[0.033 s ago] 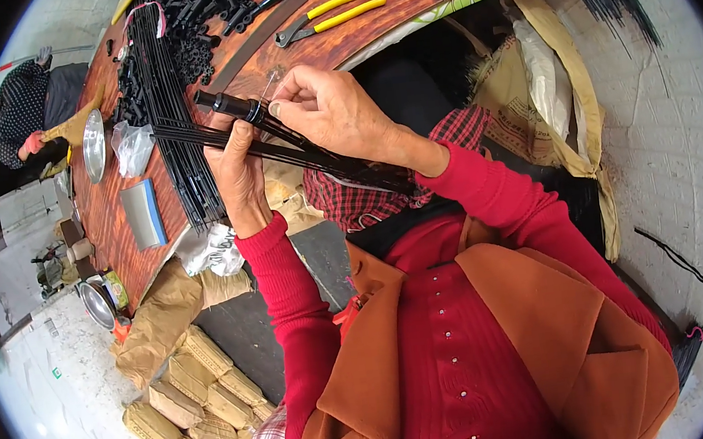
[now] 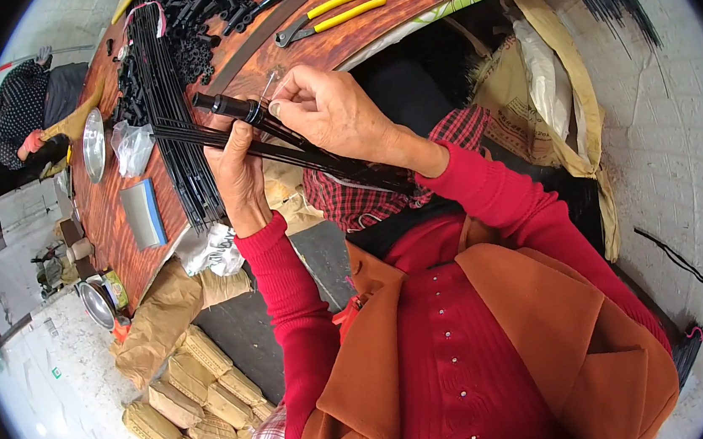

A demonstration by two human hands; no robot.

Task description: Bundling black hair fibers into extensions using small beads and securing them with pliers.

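The right hand [image 2: 333,115] pinches a thin wire [image 2: 266,84] between thumb and forefinger at the capped end of a black rod bundle [image 2: 293,145], fingers closed together on it. The left hand [image 2: 237,175] is clamped around the same bundle from below, at about 7 o'clock from the right hand. The bundle runs from 10 o'clock, above the wooden bench [image 2: 432,0], down towards 4 o'clock across the lap.

In my judgement the wire could slip from the pinch, being so fine, and the loose rods could splay if the left grip eases, since only the hands seem to hold them together.

At 9 o'clock a long sheaf of black rods [image 2: 168,119] lies on the bench, close under the hands. A heap of small black parts [image 2: 197,23] sits at 11 o'clock, yellow-handled pliers [image 2: 332,14] at 12 o'clock, a clear plastic bag [image 2: 133,147] and a metal dish [image 2: 93,144] further towards 9 o'clock. Another person [image 2: 24,115] sits at the bench's far end.
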